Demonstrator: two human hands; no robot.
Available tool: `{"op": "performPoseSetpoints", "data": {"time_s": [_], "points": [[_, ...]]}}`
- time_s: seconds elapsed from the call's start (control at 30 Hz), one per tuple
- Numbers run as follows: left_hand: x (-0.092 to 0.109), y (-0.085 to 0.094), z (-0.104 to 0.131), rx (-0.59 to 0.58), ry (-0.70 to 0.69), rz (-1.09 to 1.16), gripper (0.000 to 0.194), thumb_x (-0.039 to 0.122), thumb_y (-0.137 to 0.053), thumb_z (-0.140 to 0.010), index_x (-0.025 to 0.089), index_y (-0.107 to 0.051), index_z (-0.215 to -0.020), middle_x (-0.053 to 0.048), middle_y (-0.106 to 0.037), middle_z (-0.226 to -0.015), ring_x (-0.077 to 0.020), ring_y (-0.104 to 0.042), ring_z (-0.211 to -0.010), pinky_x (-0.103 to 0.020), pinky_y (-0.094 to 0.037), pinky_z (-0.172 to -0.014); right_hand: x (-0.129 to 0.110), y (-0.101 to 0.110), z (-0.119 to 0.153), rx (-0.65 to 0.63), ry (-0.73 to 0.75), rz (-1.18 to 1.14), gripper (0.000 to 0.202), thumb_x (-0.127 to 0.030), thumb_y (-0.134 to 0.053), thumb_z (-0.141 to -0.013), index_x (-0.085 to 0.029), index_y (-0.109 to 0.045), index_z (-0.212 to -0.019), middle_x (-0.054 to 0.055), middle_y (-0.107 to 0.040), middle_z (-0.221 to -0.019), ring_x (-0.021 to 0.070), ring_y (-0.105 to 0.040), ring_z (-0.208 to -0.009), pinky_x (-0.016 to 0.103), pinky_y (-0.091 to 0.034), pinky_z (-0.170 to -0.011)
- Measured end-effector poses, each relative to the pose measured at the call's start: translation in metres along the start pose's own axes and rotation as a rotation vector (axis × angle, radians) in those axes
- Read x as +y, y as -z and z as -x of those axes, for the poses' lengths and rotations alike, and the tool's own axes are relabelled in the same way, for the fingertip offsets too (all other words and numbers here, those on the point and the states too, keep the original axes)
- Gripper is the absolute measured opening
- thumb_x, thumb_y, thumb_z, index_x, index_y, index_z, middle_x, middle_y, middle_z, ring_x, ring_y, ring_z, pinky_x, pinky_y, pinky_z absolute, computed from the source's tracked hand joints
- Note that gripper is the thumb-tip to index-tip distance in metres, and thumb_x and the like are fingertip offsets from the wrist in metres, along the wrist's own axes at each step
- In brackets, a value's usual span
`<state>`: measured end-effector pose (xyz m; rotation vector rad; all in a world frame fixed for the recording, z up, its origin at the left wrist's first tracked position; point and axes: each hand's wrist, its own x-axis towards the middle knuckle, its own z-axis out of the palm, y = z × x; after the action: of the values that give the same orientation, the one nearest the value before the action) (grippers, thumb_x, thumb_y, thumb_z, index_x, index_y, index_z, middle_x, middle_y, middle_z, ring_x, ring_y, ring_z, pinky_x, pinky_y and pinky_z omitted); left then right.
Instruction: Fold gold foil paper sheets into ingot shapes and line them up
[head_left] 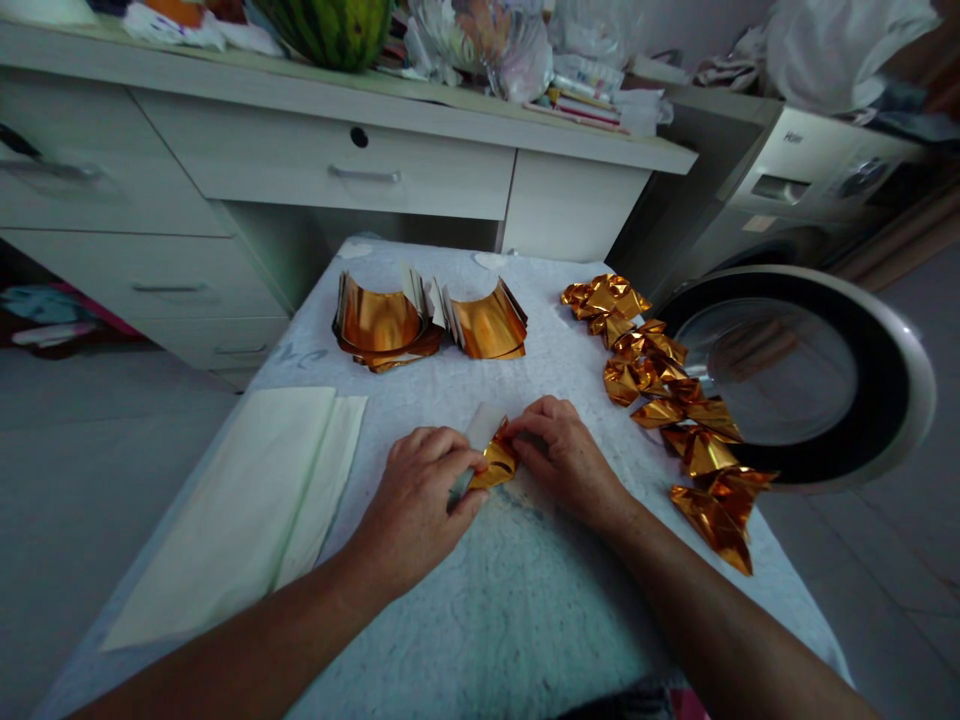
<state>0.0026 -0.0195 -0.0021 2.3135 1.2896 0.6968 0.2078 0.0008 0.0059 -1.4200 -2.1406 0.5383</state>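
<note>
Between my hands, near the middle of the cloth-covered table, is a small piece of gold foil paper [495, 466] with a pale strip showing behind it. My left hand [424, 500] pinches its left end between thumb and fingers. On its right end, my right hand [566, 458] is closed in a pinch. Two stacks of curved gold sheets, the left stack [382, 320] and the right stack [491, 322], lie beyond my hands. Several folded gold foil pieces [649, 365] run in a line down the table's right side.
Folded pale sheets [232, 490] lie on the left of the table [525, 610]. Behind it stands a white desk [300, 170] with drawers, bearing a watermelon [322, 25] and plastic bags. At the right, a washing machine's round door [787, 370] hangs open beside the table edge.
</note>
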Motion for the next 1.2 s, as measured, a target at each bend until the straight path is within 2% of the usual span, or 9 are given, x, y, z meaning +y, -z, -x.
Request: {"op": "performPoseSetpoints", "data": {"time_s": [0.17, 0.27, 0.4, 0.53, 0.63, 0.77, 1.0, 1.2], "points": [[-0.0011, 0.0011, -0.0008, 0.007, -0.029, 0.008, 0.007, 0.021, -0.059, -0.090, 0.022, -0.065, -0.092, -0.002, -0.062, -0.095, -0.0221, -0.054, -0.094, -0.042, -0.041, -0.085, -0.0019, 0.0003, -0.0011, -0.023, -0.013, 0.047, 0.018, -0.009, -0.061, -0.086, -0.020, -0.073, -0.094, 0.007, -0.061, -0.092, 0.0208, -0.053, -0.090, 0.035, -0.042, -0.081], [0.0002, 0.0019, -0.0022, 0.036, 0.002, -0.026, 0.004, 0.019, -0.064, -0.086, 0.023, -0.065, -0.087, -0.003, -0.061, -0.096, -0.0235, -0.053, -0.096, -0.042, -0.041, -0.084, -0.0027, -0.0016, -0.0027, -0.022, -0.037, 0.055, 0.017, -0.010, -0.061, -0.087, -0.020, -0.073, -0.092, 0.007, -0.062, -0.091, 0.0207, -0.053, -0.090, 0.035, -0.042, -0.081], [0.0023, 0.0011, -0.0033, 0.074, 0.068, -0.086, 0.009, 0.018, -0.069, -0.079, 0.022, -0.063, -0.083, -0.004, -0.059, -0.099, -0.0261, -0.051, -0.099, -0.044, -0.042, -0.085, -0.0035, -0.0051, -0.0043, 0.004, -0.066, 0.060, 0.013, -0.009, -0.062, -0.085, -0.019, -0.070, -0.089, 0.006, -0.062, -0.092, 0.0210, -0.052, -0.091, 0.036, -0.041, -0.084], [0.0029, -0.0018, -0.0032, 0.106, 0.152, -0.145, 0.029, 0.023, -0.073, -0.074, 0.021, -0.059, -0.100, -0.007, -0.057, -0.108, -0.0296, -0.049, -0.105, -0.048, -0.042, -0.090, -0.0037, -0.0072, -0.0043, 0.042, -0.136, 0.112, 0.017, -0.014, -0.066, -0.081, -0.017, -0.067, -0.097, 0.008, -0.060, -0.100, 0.0238, -0.050, -0.095, 0.039, -0.041, -0.085], [0.0030, -0.0032, -0.0031, 0.110, 0.164, -0.178, 0.042, 0.027, -0.071, -0.076, 0.021, -0.053, -0.114, -0.009, -0.055, -0.118, -0.0320, -0.047, -0.111, -0.052, -0.041, -0.095, -0.0038, -0.0077, -0.0042, 0.044, -0.143, 0.140, 0.019, -0.017, -0.064, -0.082, -0.018, -0.066, -0.101, 0.010, -0.057, -0.105, 0.0252, -0.048, -0.097, 0.041, -0.041, -0.086], [0.0023, -0.0030, -0.0026, 0.067, 0.139, -0.192, 0.039, 0.028, -0.065, -0.081, 0.020, -0.052, -0.117, -0.011, -0.053, -0.123, -0.0337, -0.046, -0.115, -0.054, -0.040, -0.095, -0.0046, -0.0076, -0.0047, 0.026, -0.132, 0.128, 0.022, -0.016, -0.063, -0.082, -0.018, -0.066, -0.104, 0.010, -0.057, -0.106, 0.0259, -0.048, -0.098, 0.043, -0.040, -0.088], [0.0011, -0.0022, -0.0016, 0.050, 0.097, -0.121, 0.035, 0.025, -0.063, -0.082, 0.024, -0.054, -0.116, -0.008, -0.055, -0.121, -0.0312, -0.047, -0.115, -0.052, -0.040, -0.097, -0.0042, -0.0067, -0.0056, 0.010, -0.108, 0.101, 0.029, -0.014, -0.061, -0.082, -0.019, -0.065, -0.110, 0.011, -0.057, -0.110, 0.0266, -0.047, -0.103, 0.045, -0.039, -0.091], [-0.0001, -0.0044, -0.0018, 0.082, 0.116, -0.100, 0.048, 0.024, -0.064, -0.080, 0.020, -0.047, -0.125, -0.011, -0.056, -0.123, -0.0323, -0.047, -0.116, -0.053, -0.039, -0.098, -0.0054, -0.0016, -0.0076, 0.036, -0.120, 0.005, 0.021, -0.013, -0.064, -0.078, -0.018, -0.062, -0.099, 0.009, -0.060, -0.105, 0.0249, -0.049, -0.102, 0.043, -0.040, -0.091]]}}
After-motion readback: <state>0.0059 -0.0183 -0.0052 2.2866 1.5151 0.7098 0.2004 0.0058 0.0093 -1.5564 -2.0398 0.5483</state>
